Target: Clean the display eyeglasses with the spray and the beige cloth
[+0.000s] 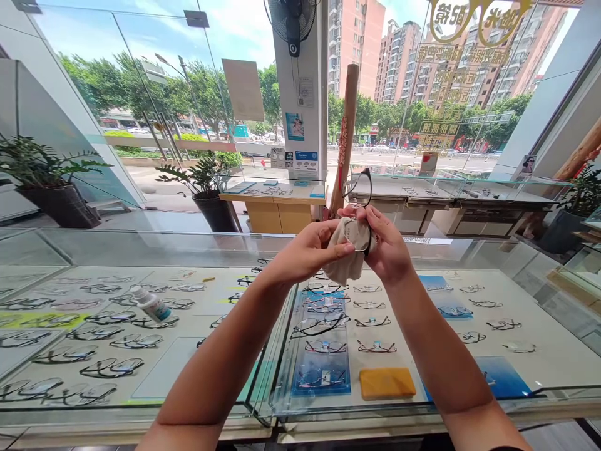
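Note:
Above the glass display counter I hold a pair of eyeglasses (370, 186) turned on end, one dark-rimmed lens pointing up. My right hand (389, 247) is closed on the frame near its middle. A pale grey cleaning cloth (345, 269) is wrapped about the lower lens and hangs beneath it. My left hand (313, 249) pinches the cloth against that lens, thumb in front. Cloth and fingers hide part of the lower lens and the frame.
Many glasses lie in rows inside the glass display counter (225, 235). A small white bottle (154, 305) stands on its left part. A yellow-orange block (387, 383) is near the front. Farther off are potted plants (206, 188), more display cases (272, 194) and a wooden post (347, 113).

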Available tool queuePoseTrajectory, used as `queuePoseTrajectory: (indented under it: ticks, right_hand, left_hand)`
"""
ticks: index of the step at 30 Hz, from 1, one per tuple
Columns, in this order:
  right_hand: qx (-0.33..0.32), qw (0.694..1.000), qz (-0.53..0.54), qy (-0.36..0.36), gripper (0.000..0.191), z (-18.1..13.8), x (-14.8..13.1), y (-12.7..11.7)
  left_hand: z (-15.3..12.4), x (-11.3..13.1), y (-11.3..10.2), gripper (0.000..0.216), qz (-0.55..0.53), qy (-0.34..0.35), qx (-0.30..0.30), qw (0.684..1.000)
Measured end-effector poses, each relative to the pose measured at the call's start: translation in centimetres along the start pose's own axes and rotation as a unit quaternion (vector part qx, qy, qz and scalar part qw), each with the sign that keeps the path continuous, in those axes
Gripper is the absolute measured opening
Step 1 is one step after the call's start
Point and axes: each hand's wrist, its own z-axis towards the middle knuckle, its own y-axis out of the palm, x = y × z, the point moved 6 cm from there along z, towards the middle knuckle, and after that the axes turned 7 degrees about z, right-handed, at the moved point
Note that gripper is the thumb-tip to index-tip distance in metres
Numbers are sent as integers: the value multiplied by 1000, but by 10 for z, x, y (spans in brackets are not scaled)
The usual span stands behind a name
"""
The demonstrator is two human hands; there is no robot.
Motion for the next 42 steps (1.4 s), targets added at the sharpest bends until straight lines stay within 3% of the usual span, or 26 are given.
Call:
queuePoseTrajectory:
  ticks: [24, 42]
  right_hand:
    - [-23, 999, 36, -26, 30, -1, -6, 6]
    - [-51, 998, -35, -12, 34, -2, -8, 9]
  left_hand:
    - [2, 12, 4, 48, 65, 63, 124, 988]
    - [0, 2, 2, 58, 61, 16, 167, 984]
